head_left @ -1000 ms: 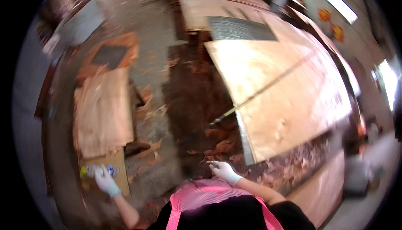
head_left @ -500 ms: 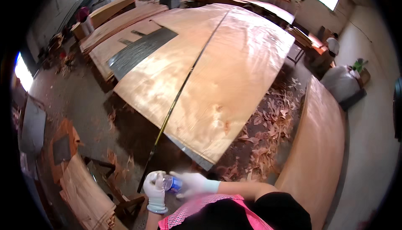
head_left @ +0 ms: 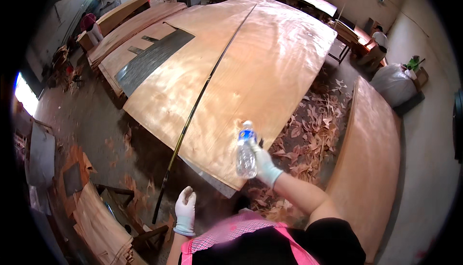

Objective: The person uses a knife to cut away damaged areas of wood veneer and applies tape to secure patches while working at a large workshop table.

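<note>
A clear plastic water bottle [head_left: 246,161] with a blue label and whitish top is held out in front of me, over the near corner of a large wood veneer sheet [head_left: 251,81]. My right hand [head_left: 265,163], in a white glove, is closed around the bottle's right side. White-gloved too, my left hand [head_left: 185,210] is raised below the sheet's near edge. Its fingers are curled together, and whether something small sits in them is hidden. Close by it, the dark lower end of a long thin rod [head_left: 174,157] juts past the sheet, which the rod crosses lengthwise.
Veneer scraps [head_left: 311,142] litter the floor at right, beside a tall curved veneer stack [head_left: 369,168]. Another veneer pile [head_left: 99,221] rests on a stand at lower left. A dark grey sheet [head_left: 152,62] lies at the big stack's left. Another person [head_left: 378,43] works at far right.
The bottle has gone from between my two hands out and to the right in my right hand. My left hand has come away from it. The view has shifted slightly.
</note>
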`<control>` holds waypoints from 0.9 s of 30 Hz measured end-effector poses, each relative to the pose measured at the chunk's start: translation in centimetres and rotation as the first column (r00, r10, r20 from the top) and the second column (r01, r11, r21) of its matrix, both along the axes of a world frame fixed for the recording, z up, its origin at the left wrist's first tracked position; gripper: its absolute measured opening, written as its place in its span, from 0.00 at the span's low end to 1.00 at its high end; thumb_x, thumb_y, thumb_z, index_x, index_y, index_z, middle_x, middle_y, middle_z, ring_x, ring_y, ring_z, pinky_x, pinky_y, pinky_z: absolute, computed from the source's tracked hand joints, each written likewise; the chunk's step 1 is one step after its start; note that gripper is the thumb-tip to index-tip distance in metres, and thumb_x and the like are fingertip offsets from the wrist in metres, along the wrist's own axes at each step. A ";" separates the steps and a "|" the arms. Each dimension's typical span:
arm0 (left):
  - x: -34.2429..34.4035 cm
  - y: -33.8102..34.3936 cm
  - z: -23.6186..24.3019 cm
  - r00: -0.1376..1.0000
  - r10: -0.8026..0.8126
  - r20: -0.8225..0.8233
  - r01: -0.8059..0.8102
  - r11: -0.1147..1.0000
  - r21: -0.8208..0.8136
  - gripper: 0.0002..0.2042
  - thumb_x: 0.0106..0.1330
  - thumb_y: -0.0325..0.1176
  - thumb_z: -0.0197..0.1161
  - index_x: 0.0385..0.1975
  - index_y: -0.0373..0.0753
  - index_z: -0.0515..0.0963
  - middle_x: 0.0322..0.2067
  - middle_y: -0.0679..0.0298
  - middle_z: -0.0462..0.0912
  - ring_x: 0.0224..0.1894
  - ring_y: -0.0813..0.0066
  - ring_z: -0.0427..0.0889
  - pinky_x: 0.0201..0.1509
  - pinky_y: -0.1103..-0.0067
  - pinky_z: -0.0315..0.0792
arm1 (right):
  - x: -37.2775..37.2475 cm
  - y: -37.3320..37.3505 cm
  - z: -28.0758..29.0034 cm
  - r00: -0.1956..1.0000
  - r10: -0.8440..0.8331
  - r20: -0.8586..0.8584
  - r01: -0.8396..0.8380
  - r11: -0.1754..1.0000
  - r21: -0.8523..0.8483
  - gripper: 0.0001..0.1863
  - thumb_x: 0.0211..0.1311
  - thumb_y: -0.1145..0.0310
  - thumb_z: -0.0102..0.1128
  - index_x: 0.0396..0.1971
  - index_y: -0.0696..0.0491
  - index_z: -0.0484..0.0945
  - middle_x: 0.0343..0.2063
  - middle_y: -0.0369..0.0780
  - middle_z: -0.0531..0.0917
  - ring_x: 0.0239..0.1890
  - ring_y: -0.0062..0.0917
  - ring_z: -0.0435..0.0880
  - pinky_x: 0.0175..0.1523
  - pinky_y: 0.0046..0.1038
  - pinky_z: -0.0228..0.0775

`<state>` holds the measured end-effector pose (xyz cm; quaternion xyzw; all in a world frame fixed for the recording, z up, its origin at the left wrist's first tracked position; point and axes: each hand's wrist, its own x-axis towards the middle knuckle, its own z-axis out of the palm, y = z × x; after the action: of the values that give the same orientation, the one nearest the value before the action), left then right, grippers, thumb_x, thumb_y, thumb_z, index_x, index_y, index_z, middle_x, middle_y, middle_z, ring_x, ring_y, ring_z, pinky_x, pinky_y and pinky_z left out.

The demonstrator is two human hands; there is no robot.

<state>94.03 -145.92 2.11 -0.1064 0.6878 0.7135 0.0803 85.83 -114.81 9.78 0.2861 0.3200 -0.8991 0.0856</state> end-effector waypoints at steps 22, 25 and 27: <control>13.0 -9.1 3.7 0.965 0.232 0.122 -0.251 0.680 0.689 0.17 0.65 0.26 0.63 0.54 0.34 0.73 0.44 0.61 0.82 0.45 0.67 0.83 0.50 0.72 0.79 | 9.0 -23.8 -1.0 -0.001 0.986 -0.168 -0.020 0.168 0.986 0.23 0.65 0.69 0.56 0.61 0.51 0.75 0.48 0.46 0.84 0.49 0.26 0.83 0.56 0.26 0.71; 16.8 -13.4 -0.1 0.825 0.534 0.185 -0.535 0.632 0.562 0.14 0.61 0.23 0.67 0.47 0.34 0.77 0.36 0.60 0.84 0.34 0.69 0.84 0.38 0.74 0.79 | 9.3 -25.6 0.2 0.260 0.965 -0.041 -0.403 0.147 0.904 0.16 0.71 0.67 0.53 0.54 0.55 0.79 0.40 0.40 0.86 0.40 0.19 0.83 0.47 0.22 0.74; 20.6 -16.8 -0.2 0.678 0.704 0.211 -0.718 0.572 0.397 0.10 0.60 0.25 0.69 0.40 0.35 0.78 0.31 0.60 0.83 0.27 0.72 0.83 0.31 0.77 0.77 | 9.4 -26.9 -2.0 0.392 0.920 0.014 -0.609 0.248 0.753 0.15 0.73 0.65 0.53 0.51 0.57 0.81 0.33 0.34 0.84 0.33 0.14 0.79 0.41 0.19 0.71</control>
<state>114.59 -162.76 1.87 -0.3622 0.4010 0.8219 -0.1801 95.26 -141.75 7.81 -0.1151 0.7193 -0.5904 0.3476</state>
